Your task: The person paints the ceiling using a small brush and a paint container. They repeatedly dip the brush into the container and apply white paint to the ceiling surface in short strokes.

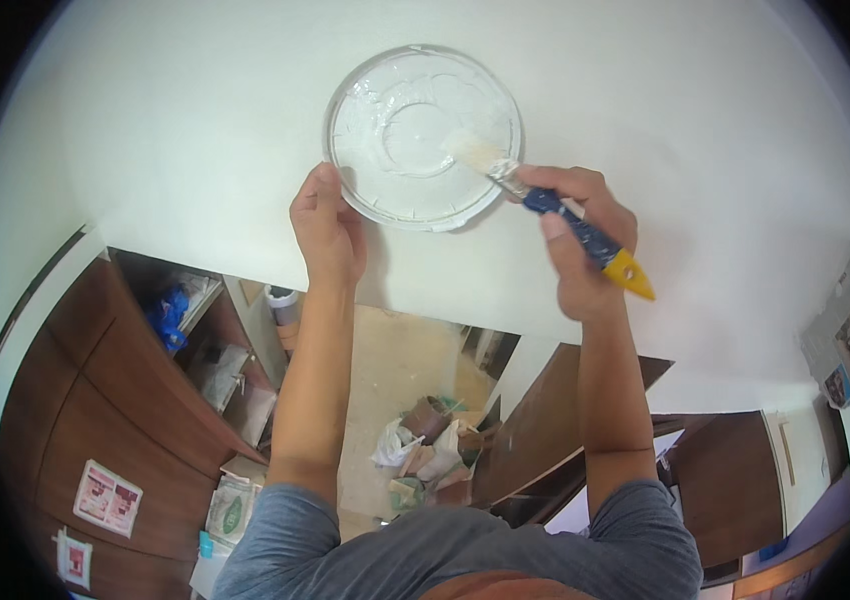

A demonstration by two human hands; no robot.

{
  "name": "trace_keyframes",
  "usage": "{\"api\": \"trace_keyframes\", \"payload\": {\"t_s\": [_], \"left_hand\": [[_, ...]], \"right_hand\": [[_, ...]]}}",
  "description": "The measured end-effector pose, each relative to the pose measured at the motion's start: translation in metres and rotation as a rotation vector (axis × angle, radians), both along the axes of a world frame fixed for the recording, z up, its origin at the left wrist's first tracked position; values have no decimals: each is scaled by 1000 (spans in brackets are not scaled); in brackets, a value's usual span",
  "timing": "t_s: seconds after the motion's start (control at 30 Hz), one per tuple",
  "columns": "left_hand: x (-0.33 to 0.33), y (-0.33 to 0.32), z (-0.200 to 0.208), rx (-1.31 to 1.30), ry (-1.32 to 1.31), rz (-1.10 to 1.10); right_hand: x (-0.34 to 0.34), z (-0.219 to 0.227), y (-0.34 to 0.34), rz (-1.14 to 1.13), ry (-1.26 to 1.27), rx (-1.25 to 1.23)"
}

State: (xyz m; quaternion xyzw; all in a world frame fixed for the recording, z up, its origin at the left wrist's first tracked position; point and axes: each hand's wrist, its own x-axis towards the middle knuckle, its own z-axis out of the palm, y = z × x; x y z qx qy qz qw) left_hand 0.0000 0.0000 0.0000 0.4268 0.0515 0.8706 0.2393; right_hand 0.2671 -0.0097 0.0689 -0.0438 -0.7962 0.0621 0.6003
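A round lid [375, 180] smeared with wet white paint is held up against the white wall in front of me. My left hand [329, 222] grips its lower left rim, thumb on the near face and the other fingers mostly hidden behind. My right hand [590, 230] is closed round the blue handle of a paintbrush [585, 235] with a yellow end. The brush's pale bristles touch the paint right of the lid's middle ring. White paint spots the handle and the metal band.
Brown wooden doors [55, 370] and an open cabinet with shelves [215, 340] stand at lower left. Bags and debris [430, 445] lie on the floor below. Dark wooden panels [535, 430] lean at lower right. Newspaper [845, 335] hangs at the right wall.
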Motion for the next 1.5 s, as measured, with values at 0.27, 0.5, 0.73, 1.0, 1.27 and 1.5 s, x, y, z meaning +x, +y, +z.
{"api": "trace_keyframes", "payload": {"t_s": [0.27,0.5,0.73,1.0,1.27,1.5], "left_hand": [[-5,5,-3,-32,25,-4],[-17,12,-10,-49,24,-6],[-14,8,-12,-75,14,8],[-15,2,-9,-17,27,-101],[-56,-11,7,-42,-163,-54],[-99,-17,18,-84,-269,88]], "right_hand": [[-47,17,6,-383,17,526],[-53,16,8,-407,-31,458],[-58,21,10,-432,39,538],[-61,23,3,-330,81,504],[-93,125,9,-38,434,298],[-159,194,25,-62,412,369]]}}
